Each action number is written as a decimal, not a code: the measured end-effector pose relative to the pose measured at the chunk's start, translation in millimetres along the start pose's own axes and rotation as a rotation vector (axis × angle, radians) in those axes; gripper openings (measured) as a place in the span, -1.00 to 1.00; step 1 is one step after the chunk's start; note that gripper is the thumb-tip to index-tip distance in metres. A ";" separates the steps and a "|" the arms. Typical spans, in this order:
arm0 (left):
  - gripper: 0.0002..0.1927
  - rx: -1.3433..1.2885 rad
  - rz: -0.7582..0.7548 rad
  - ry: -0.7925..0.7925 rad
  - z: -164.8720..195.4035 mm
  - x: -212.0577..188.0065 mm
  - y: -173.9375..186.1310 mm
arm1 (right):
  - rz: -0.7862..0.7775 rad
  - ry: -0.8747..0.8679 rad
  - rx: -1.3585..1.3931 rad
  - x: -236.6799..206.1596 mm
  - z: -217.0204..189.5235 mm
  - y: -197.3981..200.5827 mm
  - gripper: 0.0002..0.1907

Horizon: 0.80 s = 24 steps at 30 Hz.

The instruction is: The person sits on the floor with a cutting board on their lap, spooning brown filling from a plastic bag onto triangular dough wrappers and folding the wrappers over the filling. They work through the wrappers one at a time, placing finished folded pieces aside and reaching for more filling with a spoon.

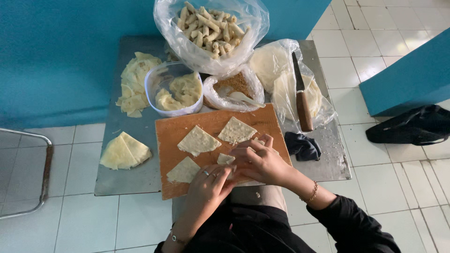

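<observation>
Both hands work together over a wooden cutting board (178, 129) on a low metal table (140, 180). My left hand (208, 180) and my right hand (258, 159) close around a pale pastry piece (225, 159) at the board's near edge, fingers folded over it. Three loose pastry wrappers lie flat on the board: one in the middle (198, 140), one further back (236, 130), one at the near left (183, 171). My left hand wears rings, my right wrist a gold bracelet.
Behind the board stand a plastic bag of finished rolls (211, 26), a clear tub of wrappers (176, 91), a bag of brown filling with a spoon (232, 91), and a knife (302, 100) on bagged round sheets. Stacked wrappers (124, 151), a dark cloth (302, 146), a black bag (412, 125) on the floor.
</observation>
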<state>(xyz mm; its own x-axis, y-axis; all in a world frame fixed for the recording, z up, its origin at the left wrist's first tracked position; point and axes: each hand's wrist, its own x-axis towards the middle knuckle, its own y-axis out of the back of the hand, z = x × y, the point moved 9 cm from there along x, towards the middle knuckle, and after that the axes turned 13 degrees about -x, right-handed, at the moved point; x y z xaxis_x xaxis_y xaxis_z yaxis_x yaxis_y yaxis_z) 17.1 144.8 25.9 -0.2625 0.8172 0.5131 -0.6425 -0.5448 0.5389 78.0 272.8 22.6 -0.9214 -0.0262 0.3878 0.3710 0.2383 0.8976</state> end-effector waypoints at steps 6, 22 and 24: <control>-0.57 0.049 0.031 0.002 -1.0 1.2 -1.9 | 0.077 -0.112 0.032 -1.7 3.7 -3.8 -0.64; -0.83 -0.109 0.194 0.332 -42.5 2.7 -9.3 | 0.040 -0.131 -0.002 9.5 11.5 -11.9 -0.63; -0.84 -0.098 0.186 0.338 -46.6 4.1 -12.5 | 0.015 -0.164 0.027 13.4 17.6 -15.2 -0.69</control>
<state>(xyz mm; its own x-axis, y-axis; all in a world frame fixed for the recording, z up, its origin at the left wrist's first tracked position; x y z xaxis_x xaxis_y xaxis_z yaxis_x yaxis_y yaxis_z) -9.5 163.8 -9.9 -0.5926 0.7311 0.3382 -0.6232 -0.6821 0.3825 58.0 285.8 10.5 -0.9232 0.1362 0.3595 0.3835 0.2631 0.8852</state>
